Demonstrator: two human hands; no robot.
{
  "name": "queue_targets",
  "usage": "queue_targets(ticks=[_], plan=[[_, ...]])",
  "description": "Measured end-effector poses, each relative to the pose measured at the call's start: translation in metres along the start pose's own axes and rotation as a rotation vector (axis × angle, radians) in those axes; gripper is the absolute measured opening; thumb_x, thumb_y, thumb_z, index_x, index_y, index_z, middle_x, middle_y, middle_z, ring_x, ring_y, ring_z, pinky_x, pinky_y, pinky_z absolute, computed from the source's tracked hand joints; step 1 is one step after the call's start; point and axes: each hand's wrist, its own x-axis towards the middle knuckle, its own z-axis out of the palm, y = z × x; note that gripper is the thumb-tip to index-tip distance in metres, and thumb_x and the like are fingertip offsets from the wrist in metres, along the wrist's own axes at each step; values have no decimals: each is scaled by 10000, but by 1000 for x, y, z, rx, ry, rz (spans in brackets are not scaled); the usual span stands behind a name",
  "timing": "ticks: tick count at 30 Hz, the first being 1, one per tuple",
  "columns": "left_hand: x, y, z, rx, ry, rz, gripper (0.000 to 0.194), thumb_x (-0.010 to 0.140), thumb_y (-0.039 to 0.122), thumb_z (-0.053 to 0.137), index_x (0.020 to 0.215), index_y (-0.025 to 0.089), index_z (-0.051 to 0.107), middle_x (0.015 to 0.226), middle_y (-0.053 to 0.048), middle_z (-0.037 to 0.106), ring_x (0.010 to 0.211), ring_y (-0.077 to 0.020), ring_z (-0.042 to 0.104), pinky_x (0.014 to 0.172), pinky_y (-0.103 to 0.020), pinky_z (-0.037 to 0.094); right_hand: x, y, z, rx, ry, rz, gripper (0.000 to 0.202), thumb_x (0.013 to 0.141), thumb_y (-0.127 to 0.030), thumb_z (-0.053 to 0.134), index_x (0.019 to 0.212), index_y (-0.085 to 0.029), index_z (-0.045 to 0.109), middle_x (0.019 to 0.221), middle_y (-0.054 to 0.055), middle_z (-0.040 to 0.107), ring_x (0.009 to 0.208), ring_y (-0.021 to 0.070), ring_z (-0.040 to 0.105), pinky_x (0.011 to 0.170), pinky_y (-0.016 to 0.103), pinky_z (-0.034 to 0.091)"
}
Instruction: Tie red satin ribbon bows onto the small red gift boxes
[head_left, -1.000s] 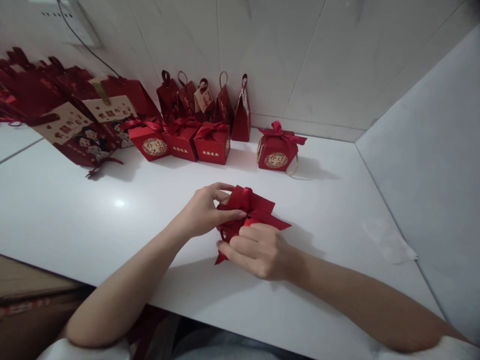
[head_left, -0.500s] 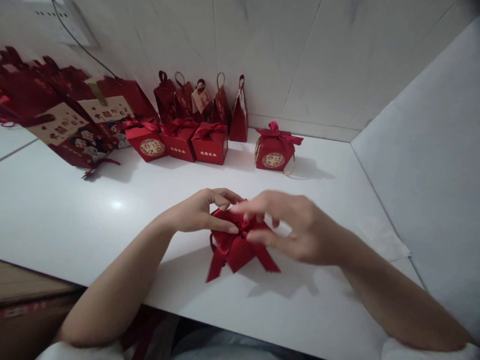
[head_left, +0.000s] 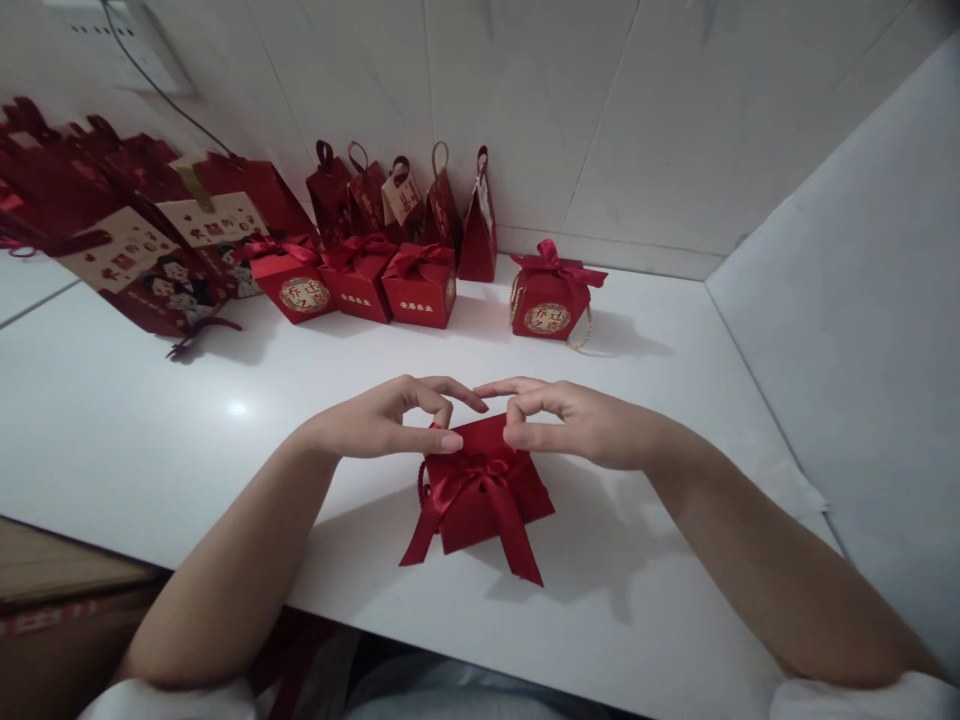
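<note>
A small red box (head_left: 471, 525) sits on the white table, tied with a shiny red ribbon (head_left: 516, 535). The ribbon forms a bow, and both tails hang over the near side. My left hand (head_left: 409, 418) is at the box's upper left, thumb and index finger pinched on the ribbon by the bow. At the upper right, the thumb and index finger of my right hand (head_left: 566, 420) also pinch the ribbon. The other fingers of both hands reach over the back of the box. A dark red cord loop (head_left: 422, 485) shows at its left side.
Three bow-tied red boxes (head_left: 356, 290) stand side by side behind my left hand. Another red box (head_left: 551, 300) with gold cord stands farther right. Narrow red bags (head_left: 480, 235) line the wall, with larger printed bags (head_left: 142, 270) at left. A cardboard box (head_left: 67, 610) shows at lower left.
My right hand has moved back and up from the bow's middle, and my left hand slightly left. More of the bow and box top shows, and the ribbon tails hang lower.
</note>
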Motion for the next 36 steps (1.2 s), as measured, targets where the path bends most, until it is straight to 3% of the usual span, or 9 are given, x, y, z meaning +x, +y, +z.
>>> queue_targets(ticks=[6, 11, 17, 22, 28, 36], plan=[[-1, 0, 1, 29, 21, -12, 298, 866, 347, 658, 644, 161, 584, 1195, -83, 624, 1171, -238, 556, 1076, -413, 368, -4, -3, -5, 5, -79, -34, 206, 851, -466, 679, 851, -266, 725, 1545, 25, 399, 1407, 289, 395, 1123, 506, 333], [-1, 0, 0, 36, 69, 0, 354, 883, 362, 638, 599, 151, 630, 1058, -78, 596, 1049, -204, 565, 957, -347, 436, -6, -5, -9, 115, -109, 34, 339, 881, -526, 610, 732, -229, 674, 1539, 8, 409, 1442, 299, 327, 1151, 484, 274], [-1, 9, 10, 145, 204, 31, 437, 873, 343, 655, 502, 142, 542, 815, -23, 485, 791, -132, 501, 753, -279, 430, -9, -4, -10, 89, -111, 75, 331, 878, -543, 600, 760, -239, 654, 1516, -2, 431, 1433, 298, 334, 1126, 465, 310], [3, 10, 19, 183, 351, 74, 179, 792, 321, 754, 786, 183, 640, 922, -14, 500, 878, -143, 518, 883, -307, 430, -7, -1, -10, 57, -104, 101, 341, 877, -558, 591, 762, -245, 660, 1512, -2, 438, 1412, 310, 368, 1111, 482, 330], [9, 9, 32, 173, 244, 49, 125, 815, 335, 727, 801, 211, 712, 1048, -43, 511, 1053, -180, 533, 959, -318, 445, -4, 1, -9, 46, -60, 88, 344, 906, -546, 551, 775, -262, 695, 1516, -25, 427, 1350, 297, 446, 1103, 499, 340], [12, 5, 34, 143, 194, 19, 95, 809, 280, 720, 788, 191, 697, 1098, -50, 514, 1048, -175, 563, 979, -310, 449, 1, 6, -7, 23, -51, 95, 299, 909, -427, 579, 692, -236, 657, 1492, -30, 442, 1283, 275, 505, 1093, 479, 345]])
